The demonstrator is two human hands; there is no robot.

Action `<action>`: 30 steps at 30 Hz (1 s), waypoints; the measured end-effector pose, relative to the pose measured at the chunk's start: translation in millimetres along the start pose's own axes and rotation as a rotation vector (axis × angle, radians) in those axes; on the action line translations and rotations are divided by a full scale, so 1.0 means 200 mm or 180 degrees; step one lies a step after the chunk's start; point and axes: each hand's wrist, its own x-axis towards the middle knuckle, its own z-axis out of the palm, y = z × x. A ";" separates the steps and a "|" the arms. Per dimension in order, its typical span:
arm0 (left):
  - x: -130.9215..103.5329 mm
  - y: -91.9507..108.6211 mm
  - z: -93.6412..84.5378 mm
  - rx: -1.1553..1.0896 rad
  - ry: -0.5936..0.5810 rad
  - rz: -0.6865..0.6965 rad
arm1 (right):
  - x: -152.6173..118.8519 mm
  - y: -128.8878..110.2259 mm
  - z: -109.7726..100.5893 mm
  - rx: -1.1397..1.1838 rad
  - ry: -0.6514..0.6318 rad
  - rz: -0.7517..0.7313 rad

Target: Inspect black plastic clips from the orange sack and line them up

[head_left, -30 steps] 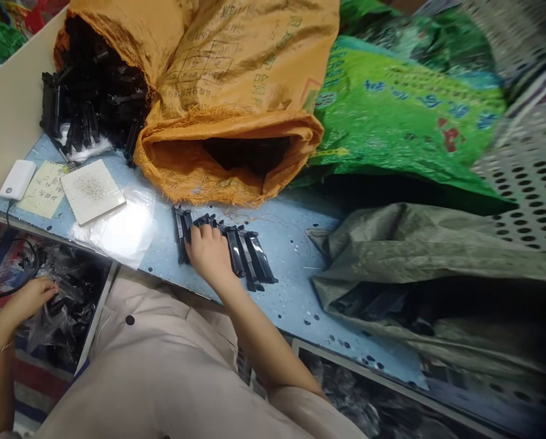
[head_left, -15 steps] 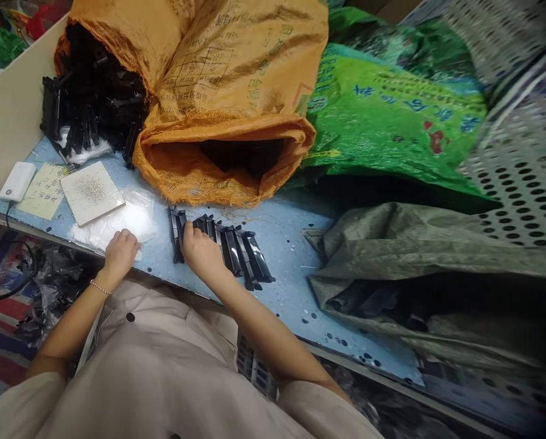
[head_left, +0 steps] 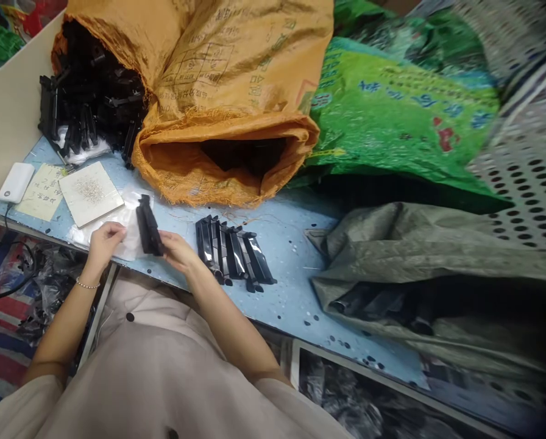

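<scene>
My right hand (head_left: 178, 251) is closed on black plastic parts (head_left: 148, 227), long and narrow, seemingly two side by side. They stand tilted over a clear plastic bag (head_left: 132, 241) near the table's front edge. On the bag's left, my left hand (head_left: 105, 245) pinches its edge between thumb and fingers; the exact contact is hard to make out. To the right of my right hand, several more black parts (head_left: 234, 251) lie in a slanted row on the blue tabletop (head_left: 291, 292).
An orange woven sack (head_left: 227, 192) gapes behind the row. At the back left is a heap of black parts (head_left: 90, 91). A square white block (head_left: 91, 194) with small specks, a note (head_left: 41, 192) and a white device (head_left: 16, 183) lie left. A grey-green sack (head_left: 392, 244) lies right.
My right hand has lifted black parts from the row's left end and brought them left to the bag. The bag's edge has been raised near my left hand, which moved slightly left.
</scene>
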 end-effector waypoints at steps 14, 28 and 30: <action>-0.05 0.09 -0.09 0.1788 -0.0957 0.1067 | -0.16 0.16 0.00 0.0408 -0.0241 0.0763; -0.50 0.40 -0.73 0.2866 -0.1930 0.0147 | -0.34 -0.18 -0.09 -0.4772 0.0771 -0.1767; -0.47 0.23 -0.89 0.3435 -0.1915 -0.0635 | -0.33 -0.28 -0.23 -0.5895 0.1417 -0.1732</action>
